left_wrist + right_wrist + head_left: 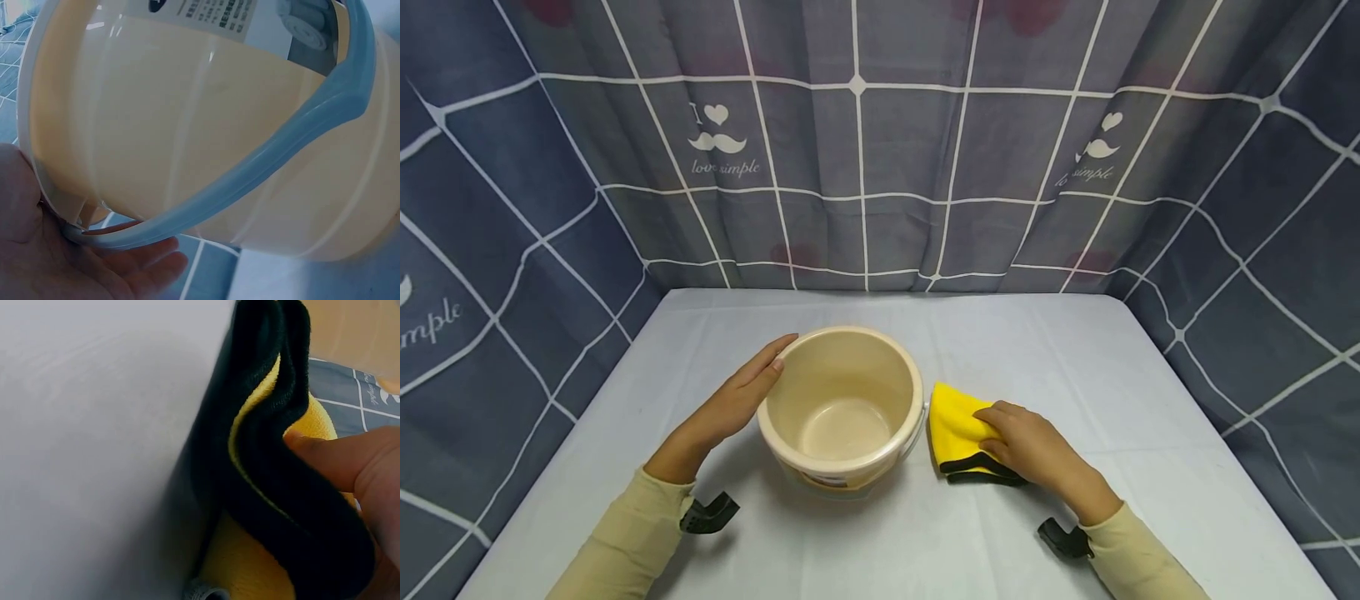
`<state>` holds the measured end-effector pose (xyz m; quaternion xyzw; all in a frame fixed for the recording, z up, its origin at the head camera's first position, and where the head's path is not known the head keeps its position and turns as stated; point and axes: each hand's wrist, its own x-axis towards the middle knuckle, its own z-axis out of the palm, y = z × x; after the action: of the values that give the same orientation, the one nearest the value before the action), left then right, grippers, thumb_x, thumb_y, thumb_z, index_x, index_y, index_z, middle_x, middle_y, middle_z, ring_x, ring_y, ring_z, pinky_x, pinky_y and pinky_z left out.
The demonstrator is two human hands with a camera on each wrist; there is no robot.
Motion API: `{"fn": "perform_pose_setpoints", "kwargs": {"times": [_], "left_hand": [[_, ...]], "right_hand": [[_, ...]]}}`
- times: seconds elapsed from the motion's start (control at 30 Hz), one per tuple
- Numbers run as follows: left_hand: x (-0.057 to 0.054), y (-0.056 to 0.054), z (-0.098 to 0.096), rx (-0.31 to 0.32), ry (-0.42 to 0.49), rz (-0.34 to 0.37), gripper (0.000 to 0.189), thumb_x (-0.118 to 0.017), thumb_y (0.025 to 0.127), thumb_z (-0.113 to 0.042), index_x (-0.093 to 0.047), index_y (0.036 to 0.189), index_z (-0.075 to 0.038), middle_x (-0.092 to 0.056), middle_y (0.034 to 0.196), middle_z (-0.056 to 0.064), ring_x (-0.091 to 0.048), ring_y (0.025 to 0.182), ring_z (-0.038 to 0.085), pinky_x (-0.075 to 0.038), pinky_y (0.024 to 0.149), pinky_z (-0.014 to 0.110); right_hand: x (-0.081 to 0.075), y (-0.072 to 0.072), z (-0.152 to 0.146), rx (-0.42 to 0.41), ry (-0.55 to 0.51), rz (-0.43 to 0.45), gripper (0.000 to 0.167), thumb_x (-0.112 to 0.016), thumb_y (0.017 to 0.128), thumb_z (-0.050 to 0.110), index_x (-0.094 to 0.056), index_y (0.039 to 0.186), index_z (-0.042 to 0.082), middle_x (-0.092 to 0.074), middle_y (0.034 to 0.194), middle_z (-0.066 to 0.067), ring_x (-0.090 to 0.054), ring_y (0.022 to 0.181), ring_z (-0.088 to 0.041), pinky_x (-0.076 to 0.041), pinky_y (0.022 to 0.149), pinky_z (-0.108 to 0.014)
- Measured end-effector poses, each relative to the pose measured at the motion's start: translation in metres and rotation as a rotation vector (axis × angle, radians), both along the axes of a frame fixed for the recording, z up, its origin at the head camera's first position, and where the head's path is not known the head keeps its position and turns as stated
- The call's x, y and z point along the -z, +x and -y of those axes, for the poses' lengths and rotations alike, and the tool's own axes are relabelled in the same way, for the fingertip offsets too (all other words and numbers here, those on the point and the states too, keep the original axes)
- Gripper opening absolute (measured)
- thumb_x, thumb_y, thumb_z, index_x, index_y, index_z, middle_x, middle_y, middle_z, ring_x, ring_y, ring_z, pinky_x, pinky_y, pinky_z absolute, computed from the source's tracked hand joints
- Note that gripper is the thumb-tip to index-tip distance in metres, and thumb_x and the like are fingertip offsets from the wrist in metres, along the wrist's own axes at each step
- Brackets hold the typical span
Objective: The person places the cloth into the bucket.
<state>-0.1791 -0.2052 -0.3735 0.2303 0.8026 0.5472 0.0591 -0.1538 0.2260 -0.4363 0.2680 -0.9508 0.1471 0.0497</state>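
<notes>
A cream plastic bucket (850, 392) stands near the middle of the white table, its mouth facing up. My left hand (737, 400) holds its left rim, thumb at the edge and fingers along the outer side. Close up in the left wrist view, the bucket's blue-grey handle (250, 172) slants across its wall, beside the left hand (81, 250). To the right of the bucket lies a folded yellow cloth (958, 425) with black edging. My right hand (1030, 442) pinches it; the right wrist view shows the thumb pressing on the folded layers of the cloth (250, 450).
A white cloth covers the table (865, 550). Grey checked curtains (902, 167) enclose its back and both sides. A black wrist mount (709, 513) juts from the left sleeve, and another mount (1063, 540) from the right sleeve. A printed label (250, 25) is on the bucket's wall.
</notes>
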Motion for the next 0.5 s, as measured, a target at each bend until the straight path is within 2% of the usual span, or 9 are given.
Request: {"fn": "perform_pose_setpoints", "kwargs": {"times": [0.23, 0.3, 0.43, 0.5], "left_hand": [[0.001, 0.001, 0.000, -0.013, 0.002, 0.015, 0.052, -0.032, 0.113, -0.026, -0.027, 0.160, -0.004, -0.032, 0.160, 0.019, -0.026, 0.147, 0.034, -0.025, 0.108, 0.017], [0.001, 0.001, 0.000, -0.016, 0.001, 0.019, 0.052, -0.032, 0.113, -0.027, -0.027, 0.160, -0.004, -0.032, 0.160, 0.018, -0.026, 0.147, 0.033, -0.025, 0.113, 0.025], [0.001, 0.000, 0.000, -0.016, -0.008, 0.016, 0.052, -0.031, 0.113, -0.027, -0.026, 0.160, -0.004, -0.032, 0.160, 0.018, -0.027, 0.147, 0.034, -0.022, 0.117, 0.050], [0.001, 0.000, 0.000, -0.016, -0.011, 0.014, 0.052, -0.031, 0.113, -0.027, -0.026, 0.160, -0.005, -0.032, 0.160, 0.018, -0.026, 0.147, 0.034, -0.020, 0.116, 0.056]], "right_hand": [[-0.004, 0.000, -0.001, -0.013, -0.048, -0.071, 0.038, -0.083, 0.087, 0.014, -0.069, 0.121, 0.004, -0.069, 0.110, -0.005, -0.065, 0.096, -0.022, -0.055, 0.084, -0.043], [-0.006, -0.001, -0.001, -0.016, -0.058, -0.087, 0.039, -0.083, 0.086, 0.012, -0.069, 0.121, 0.004, -0.069, 0.109, -0.005, -0.065, 0.095, -0.022, -0.055, 0.084, -0.043], [-0.010, 0.000, -0.001, -0.023, -0.066, -0.101, 0.040, -0.083, 0.086, 0.011, -0.069, 0.122, 0.002, -0.069, 0.111, -0.007, -0.066, 0.098, -0.024, -0.055, 0.085, -0.044], [-0.012, 0.000, 0.000, -0.027, -0.071, -0.107, 0.041, -0.083, 0.086, 0.011, -0.068, 0.123, 0.002, -0.069, 0.112, -0.008, -0.066, 0.098, -0.025, -0.055, 0.085, -0.044]]}}
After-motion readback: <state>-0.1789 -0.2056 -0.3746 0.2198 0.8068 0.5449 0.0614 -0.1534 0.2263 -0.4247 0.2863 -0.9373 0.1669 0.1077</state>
